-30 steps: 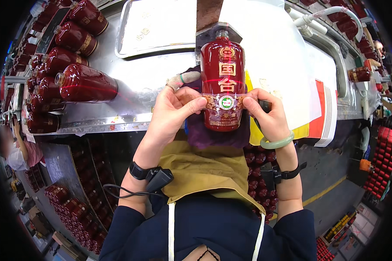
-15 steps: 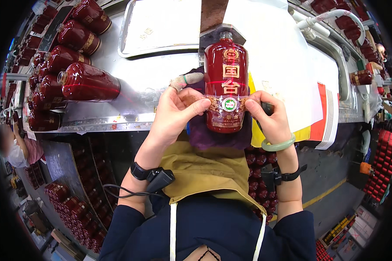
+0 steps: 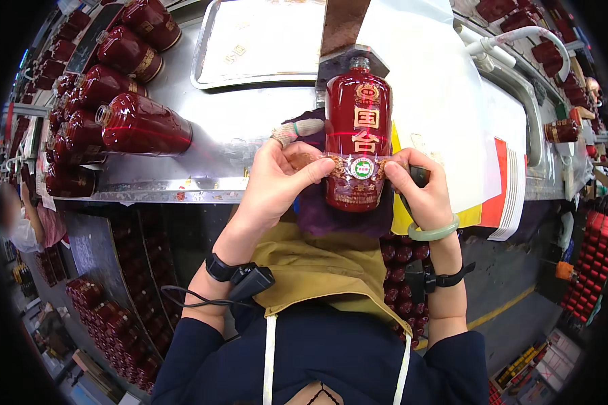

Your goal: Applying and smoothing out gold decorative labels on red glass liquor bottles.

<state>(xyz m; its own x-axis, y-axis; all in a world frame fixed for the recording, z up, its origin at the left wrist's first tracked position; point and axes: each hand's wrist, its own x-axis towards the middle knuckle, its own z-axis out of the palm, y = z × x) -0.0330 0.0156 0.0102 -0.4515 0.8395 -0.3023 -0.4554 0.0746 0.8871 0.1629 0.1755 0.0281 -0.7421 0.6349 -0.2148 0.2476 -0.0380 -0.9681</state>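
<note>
A dark red glass bottle with gold lettering lies on a purple cloth at the bench's near edge, its neck pointing away from me. Across its lower part runs a clear decal strip with gold patterns and a round green-and-white emblem. My left hand pinches the strip's left end between thumb and fingers; a knitted cover sleeves one raised finger. At the opposite end, my right hand pinches the strip against the bottle's right side. A dark object, only partly showing, is tucked in that hand.
Several similar red bottles lie at the left of the metal bench. A white-lined tray is beyond, and a dark angled support is around the bottle's neck. White sheets cover the right side, near a sink.
The view has shifted slightly, so the bottle and bench appear a little farther right and lower. Both hands keep their pinch on the decal strip.
</note>
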